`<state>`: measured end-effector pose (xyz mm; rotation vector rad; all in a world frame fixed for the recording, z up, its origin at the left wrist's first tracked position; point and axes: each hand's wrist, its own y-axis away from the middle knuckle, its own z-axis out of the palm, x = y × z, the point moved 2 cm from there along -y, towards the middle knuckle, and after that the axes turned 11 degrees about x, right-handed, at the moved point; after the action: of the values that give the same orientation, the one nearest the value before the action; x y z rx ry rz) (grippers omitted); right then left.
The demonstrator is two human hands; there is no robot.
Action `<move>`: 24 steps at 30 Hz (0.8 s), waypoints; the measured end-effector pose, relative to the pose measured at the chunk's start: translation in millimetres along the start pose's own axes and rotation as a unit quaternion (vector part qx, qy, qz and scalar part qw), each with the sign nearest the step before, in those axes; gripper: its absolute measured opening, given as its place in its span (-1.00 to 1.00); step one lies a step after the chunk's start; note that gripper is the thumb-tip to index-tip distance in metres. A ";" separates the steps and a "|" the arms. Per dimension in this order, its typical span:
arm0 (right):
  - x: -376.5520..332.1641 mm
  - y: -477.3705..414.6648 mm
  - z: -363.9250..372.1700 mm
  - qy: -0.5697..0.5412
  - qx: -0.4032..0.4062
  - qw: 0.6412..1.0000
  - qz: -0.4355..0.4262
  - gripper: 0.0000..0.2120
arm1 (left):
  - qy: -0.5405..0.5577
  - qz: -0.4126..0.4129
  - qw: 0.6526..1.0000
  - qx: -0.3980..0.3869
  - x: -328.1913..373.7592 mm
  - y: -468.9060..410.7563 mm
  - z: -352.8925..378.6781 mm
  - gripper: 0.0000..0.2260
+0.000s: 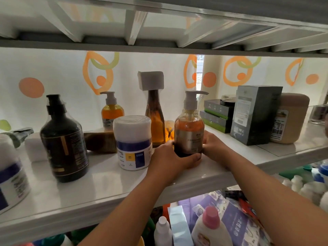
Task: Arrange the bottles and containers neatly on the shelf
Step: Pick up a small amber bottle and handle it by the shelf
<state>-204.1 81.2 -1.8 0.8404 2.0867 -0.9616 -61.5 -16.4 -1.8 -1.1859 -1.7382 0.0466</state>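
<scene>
An amber pump bottle stands upright near the front of the white shelf. My left hand grips its base from the left, thumb curled across the front. My right hand holds its right side. Left of it stand a white jar with a blue band, a tall brown bottle with a grey square cap, a small amber pump bottle and a black pump bottle.
Dark boxes, a tall grey box and a tan tub fill the shelf's right end. A white-and-blue container sits at the far left. The shelf below holds several bottles and packets. Another shelf hangs close overhead.
</scene>
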 end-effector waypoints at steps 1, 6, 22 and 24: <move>0.8 -1.8 1.6 0.015 -0.002 1.000 -0.005 -0.47 | -0.001 0.002 1.000 0.005 -0.4 -0.1 0.4 -0.37; -5.2 -6.0 6.1 0.181 0.009 0.983 -0.041 -0.64 | -0.019 -0.009 0.999 0.024 -1.9 -0.4 -1.2 -0.34; -24.1 -7.6 9.3 0.201 0.082 0.972 -0.089 -0.90 | -0.043 -0.023 0.998 0.041 -3.7 -0.7 1.4 -0.32; -20.4 -7.4 5.5 0.177 0.119 0.972 -0.097 -0.86 | -0.037 -0.025 0.998 0.037 -3.9 -1.0 1.5 -0.33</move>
<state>-196.7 67.5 14.2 1.0038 2.4242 -1.2618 -63.1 -19.1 -4.7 -1.0992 -1.8149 0.1247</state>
